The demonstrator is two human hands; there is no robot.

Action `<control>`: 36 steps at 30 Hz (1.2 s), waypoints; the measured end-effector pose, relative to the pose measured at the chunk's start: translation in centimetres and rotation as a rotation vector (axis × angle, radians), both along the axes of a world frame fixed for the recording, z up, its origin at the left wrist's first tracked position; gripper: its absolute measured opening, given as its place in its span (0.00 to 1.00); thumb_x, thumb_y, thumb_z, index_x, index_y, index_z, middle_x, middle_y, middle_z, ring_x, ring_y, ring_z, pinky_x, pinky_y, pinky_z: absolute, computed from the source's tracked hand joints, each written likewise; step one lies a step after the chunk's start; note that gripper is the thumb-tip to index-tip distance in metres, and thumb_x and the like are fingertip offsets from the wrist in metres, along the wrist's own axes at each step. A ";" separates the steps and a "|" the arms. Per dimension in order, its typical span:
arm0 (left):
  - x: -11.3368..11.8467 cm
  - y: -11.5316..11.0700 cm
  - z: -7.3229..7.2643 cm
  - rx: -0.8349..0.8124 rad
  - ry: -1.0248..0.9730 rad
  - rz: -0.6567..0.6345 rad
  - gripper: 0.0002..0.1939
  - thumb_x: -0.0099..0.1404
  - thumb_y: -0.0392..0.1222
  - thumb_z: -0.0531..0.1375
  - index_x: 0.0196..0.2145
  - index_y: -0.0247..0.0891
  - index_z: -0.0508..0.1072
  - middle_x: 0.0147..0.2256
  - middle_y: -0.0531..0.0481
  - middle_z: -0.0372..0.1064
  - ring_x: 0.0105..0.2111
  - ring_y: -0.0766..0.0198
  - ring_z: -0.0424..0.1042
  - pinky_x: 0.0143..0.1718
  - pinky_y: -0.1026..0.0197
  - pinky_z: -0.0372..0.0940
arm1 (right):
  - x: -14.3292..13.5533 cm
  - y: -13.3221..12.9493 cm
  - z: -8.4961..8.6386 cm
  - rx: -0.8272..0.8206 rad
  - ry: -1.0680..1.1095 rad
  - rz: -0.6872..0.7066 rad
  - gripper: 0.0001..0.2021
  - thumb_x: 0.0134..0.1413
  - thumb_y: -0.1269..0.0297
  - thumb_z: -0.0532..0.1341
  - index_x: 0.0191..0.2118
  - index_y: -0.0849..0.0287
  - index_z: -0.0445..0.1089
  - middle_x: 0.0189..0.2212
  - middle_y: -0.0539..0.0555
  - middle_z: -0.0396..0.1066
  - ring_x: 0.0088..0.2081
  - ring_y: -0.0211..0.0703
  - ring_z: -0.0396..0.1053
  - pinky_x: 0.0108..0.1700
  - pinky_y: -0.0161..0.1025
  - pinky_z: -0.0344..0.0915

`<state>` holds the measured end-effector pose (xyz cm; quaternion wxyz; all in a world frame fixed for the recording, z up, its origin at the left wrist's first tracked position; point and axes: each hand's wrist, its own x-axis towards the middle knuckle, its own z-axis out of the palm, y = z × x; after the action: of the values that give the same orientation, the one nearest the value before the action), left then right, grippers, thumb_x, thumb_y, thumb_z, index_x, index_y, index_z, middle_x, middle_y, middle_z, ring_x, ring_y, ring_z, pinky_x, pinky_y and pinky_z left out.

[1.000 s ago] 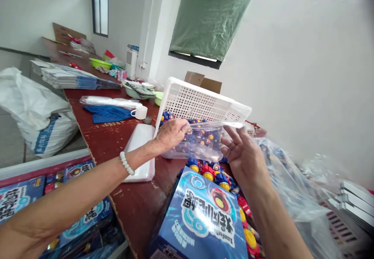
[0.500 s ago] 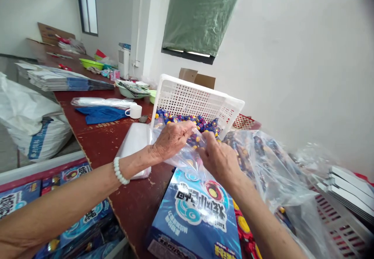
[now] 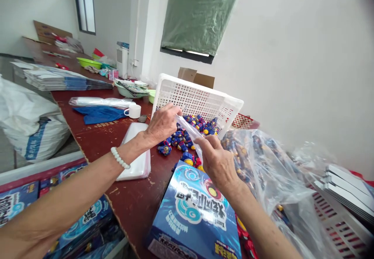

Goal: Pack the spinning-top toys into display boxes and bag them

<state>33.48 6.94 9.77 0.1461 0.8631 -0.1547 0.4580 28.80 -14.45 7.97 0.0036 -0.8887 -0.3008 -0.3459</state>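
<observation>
A clear plastic bag is stretched in a narrow band between my hands. My left hand pinches its upper left end, while my right hand grips the lower right end. Beneath it lie several small blue, red and yellow toys, spilling from a tipped white perforated basket. A blue printed box stands just in front, below my right hand. To the left, a stack of flat clear bags rests on the red-brown table.
A white mug and a blue cloth are at the left. A large clear bag of toys and a grey crate occupy the right. An open bin of printed boxes sits below the table's left edge.
My left hand has moved up and left. The bag, spread loosely over the toys before, is now drawn into a taut band. The toys beneath show more plainly.
</observation>
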 end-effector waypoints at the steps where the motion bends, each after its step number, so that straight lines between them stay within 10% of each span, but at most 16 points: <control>1: -0.1 -0.3 0.2 -0.080 -0.019 -0.032 0.12 0.56 0.26 0.51 0.30 0.36 0.71 0.31 0.48 0.68 0.33 0.61 0.67 0.37 0.60 0.62 | 0.1 0.0 -0.2 0.010 0.013 -0.011 0.17 0.61 0.76 0.48 0.47 0.54 0.69 0.41 0.55 0.68 0.26 0.37 0.68 0.20 0.32 0.50; 5: -1.0 -1.6 1.2 -0.440 -0.094 -0.245 0.09 0.53 0.29 0.50 0.19 0.38 0.63 0.27 0.51 0.63 0.30 0.65 0.64 0.35 0.62 0.61 | 0.5 -0.7 -0.3 0.072 0.063 -0.034 0.13 0.62 0.74 0.51 0.43 0.57 0.71 0.37 0.55 0.68 0.30 0.40 0.68 0.25 0.33 0.55; 17: -1.8 -2.8 0.3 -0.724 0.350 -0.528 0.07 0.45 0.31 0.47 0.22 0.40 0.60 0.18 0.56 0.54 0.17 0.69 0.52 0.18 0.64 0.50 | 1.2 -4.8 1.1 0.266 0.177 0.139 0.15 0.48 0.80 0.51 0.32 0.60 0.72 0.33 0.53 0.71 0.34 0.40 0.69 0.36 0.35 0.62; 24: -3.7 -1.5 -0.3 -0.580 0.459 -0.779 0.09 0.53 0.35 0.53 0.30 0.39 0.72 0.22 0.53 0.59 0.21 0.68 0.58 0.22 0.64 0.57 | 0.4 -5.3 1.0 -0.116 0.076 -0.173 0.12 0.55 0.77 0.53 0.41 0.58 0.69 0.38 0.55 0.69 0.38 0.45 0.68 0.38 0.38 0.59; 30: -1.7 -1.4 -2.3 0.105 0.174 -0.147 0.18 0.59 0.31 0.51 0.33 0.45 0.80 0.37 0.46 0.66 0.26 0.64 0.66 0.24 0.63 0.57 | -0.1 -5.9 1.9 -0.317 0.035 -0.306 0.13 0.60 0.75 0.52 0.42 0.55 0.71 0.39 0.55 0.68 0.34 0.44 0.70 0.33 0.38 0.58; 36: -0.4 -1.5 -2.5 0.248 0.117 -0.112 0.16 0.64 0.32 0.51 0.41 0.43 0.77 0.37 0.48 0.74 0.33 0.61 0.73 0.29 0.62 0.61 | 0.5 -7.3 2.8 -0.181 0.109 -0.302 0.19 0.58 0.76 0.53 0.49 0.49 0.72 0.52 0.56 0.67 0.39 0.45 0.73 0.32 0.37 0.62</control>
<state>33.05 5.46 7.23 0.0722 0.8897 -0.2494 0.3755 29.31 -21.70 10.79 -0.1120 -0.9380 -0.1930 -0.2654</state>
